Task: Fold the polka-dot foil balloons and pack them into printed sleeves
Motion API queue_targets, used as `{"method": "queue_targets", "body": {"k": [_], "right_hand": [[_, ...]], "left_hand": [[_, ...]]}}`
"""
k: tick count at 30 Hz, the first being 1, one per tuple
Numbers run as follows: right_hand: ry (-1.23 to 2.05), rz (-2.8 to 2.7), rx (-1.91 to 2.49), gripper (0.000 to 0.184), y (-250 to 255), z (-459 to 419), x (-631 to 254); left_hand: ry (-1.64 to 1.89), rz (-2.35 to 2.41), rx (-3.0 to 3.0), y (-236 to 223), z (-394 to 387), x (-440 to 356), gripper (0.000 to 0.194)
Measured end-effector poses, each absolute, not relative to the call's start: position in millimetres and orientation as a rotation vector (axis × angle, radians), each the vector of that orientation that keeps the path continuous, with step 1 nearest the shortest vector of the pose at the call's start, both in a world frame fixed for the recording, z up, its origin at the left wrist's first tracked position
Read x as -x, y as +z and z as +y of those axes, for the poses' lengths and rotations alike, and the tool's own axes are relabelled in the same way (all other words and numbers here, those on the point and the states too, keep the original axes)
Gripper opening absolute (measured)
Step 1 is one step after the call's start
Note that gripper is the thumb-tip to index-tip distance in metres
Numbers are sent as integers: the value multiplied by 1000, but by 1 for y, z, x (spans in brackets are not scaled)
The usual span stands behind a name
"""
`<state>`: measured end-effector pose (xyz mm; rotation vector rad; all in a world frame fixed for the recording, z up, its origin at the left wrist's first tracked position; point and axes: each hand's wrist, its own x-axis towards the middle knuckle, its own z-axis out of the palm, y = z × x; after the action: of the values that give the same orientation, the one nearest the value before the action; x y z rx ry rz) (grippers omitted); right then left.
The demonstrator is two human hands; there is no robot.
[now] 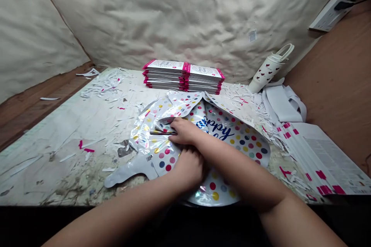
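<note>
A flat, uninflated foil balloon (247,144), white with coloured dots and blue lettering upside down to me, lies partly folded at the front of the table. Its pale tail (124,175) points to the left. My right hand (184,131) reaches across and pinches a folded edge of the foil near the middle. Just below and nearer to me, my left hand (191,166) is curled closed against the same balloon; its fingertips are hidden. Wrinkles and shiny creases run through the foil around both hands.
Two stacks of pink-and-white printed packets (184,75) stand behind the balloon. A white tumbler with hearts (266,71) leans at the back right. Paper scraps (107,83) litter the table. White strips (282,102) and printed sheets (324,154) lie right, below a power strip (330,15).
</note>
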<state>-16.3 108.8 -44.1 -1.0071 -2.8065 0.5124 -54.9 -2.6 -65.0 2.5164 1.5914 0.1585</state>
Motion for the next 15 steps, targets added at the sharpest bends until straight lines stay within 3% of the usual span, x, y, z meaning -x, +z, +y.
{"method": "queue_targets", "body": {"k": [8, 11, 15], "right_hand": [[145, -2671, 1193, 22, -43, 91, 46], [-29, -2424, 1380, 22, 8, 112, -4], [-378, -1809, 1644, 41, 107, 140, -124]], "left_hand": [[144, 1504, -2516, -69, -22, 77, 50], [66, 1524, -2458, -68, -17, 78, 62], [-57, 1507, -2396, -63, -13, 79, 66]]}}
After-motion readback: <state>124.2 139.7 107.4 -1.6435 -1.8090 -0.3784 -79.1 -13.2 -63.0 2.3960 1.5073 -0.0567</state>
